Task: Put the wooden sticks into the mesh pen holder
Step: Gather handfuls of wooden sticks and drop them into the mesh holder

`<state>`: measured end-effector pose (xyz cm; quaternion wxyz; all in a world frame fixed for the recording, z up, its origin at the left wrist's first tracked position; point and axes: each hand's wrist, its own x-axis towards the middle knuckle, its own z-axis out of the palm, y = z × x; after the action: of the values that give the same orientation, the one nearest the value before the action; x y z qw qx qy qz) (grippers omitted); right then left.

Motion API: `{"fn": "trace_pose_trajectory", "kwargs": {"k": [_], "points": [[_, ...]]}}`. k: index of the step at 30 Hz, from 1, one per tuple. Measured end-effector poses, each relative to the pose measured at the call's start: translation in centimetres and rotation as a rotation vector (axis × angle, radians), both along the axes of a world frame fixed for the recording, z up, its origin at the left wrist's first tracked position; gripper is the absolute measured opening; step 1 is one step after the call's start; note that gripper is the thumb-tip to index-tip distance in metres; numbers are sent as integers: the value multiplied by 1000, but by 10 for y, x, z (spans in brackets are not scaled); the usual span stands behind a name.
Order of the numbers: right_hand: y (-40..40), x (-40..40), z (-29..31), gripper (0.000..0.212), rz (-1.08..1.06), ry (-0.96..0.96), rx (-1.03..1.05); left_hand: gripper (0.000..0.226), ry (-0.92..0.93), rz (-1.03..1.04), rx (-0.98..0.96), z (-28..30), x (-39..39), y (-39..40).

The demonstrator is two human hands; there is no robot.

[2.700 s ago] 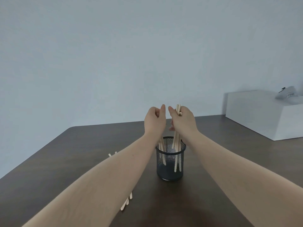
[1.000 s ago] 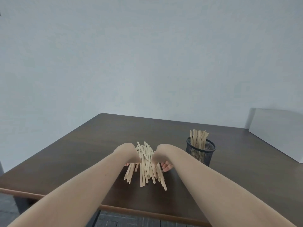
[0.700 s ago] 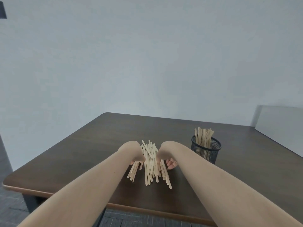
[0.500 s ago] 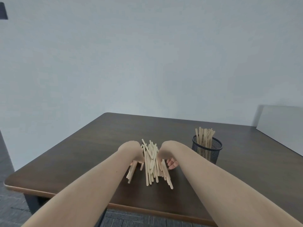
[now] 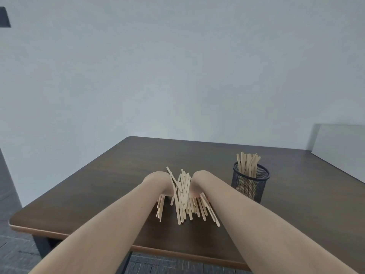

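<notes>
A pile of pale wooden sticks [image 5: 183, 198] lies on the dark table [image 5: 98, 194] in front of me, its far ends tilted up. My left hand [image 5: 158, 181] and my right hand [image 5: 198, 183] are bent down at the wrists and press the pile from either side. The wrists hide the fingers. To the right stands the black mesh pen holder [image 5: 249, 186], upright, with several sticks [image 5: 247, 162] poking out of its top. The holder is about a hand's width from my right arm.
A white box [image 5: 339, 147] sits at the back right of the table. The table's front edge [image 5: 138, 248] runs just below my forearms, with dark floor beneath. A dark object [image 5: 4, 16] hangs on the wall at the upper left.
Both hands left the pen holder and came down on the pile at the left. Over the last second they closed in, bunching the sticks and tipping their far ends up.
</notes>
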<state>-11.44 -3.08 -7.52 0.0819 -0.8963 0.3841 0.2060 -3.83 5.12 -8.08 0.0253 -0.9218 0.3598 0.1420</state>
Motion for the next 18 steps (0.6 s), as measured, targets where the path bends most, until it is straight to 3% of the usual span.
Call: {"fn": "trace_pose_trajectory", "kwargs": {"k": [4, 8, 10, 11, 14, 18], "points": [[-2, 2, 2, 44, -23, 33, -28, 34, 37, 8, 48, 2, 3, -2], [-1, 0, 9, 14, -30, 86, 41, 39, 47, -12, 108, 7, 0, -4], [-5, 2, 6, 12, -30, 101, 16, 39, -3, -39, 106, 8, -3, -3], [-6, 4, 3, 15, -31, 112, -3, 38, -21, -47, 104, 7, -4, -3], [-10, 14, -13, 53, -3, 33, -79, 37, -34, -23, 94, 4, -6, -2], [-8, 15, -23, 53, -16, -71, -100, 41, -19, -3, 81, 5, -6, 3]]}}
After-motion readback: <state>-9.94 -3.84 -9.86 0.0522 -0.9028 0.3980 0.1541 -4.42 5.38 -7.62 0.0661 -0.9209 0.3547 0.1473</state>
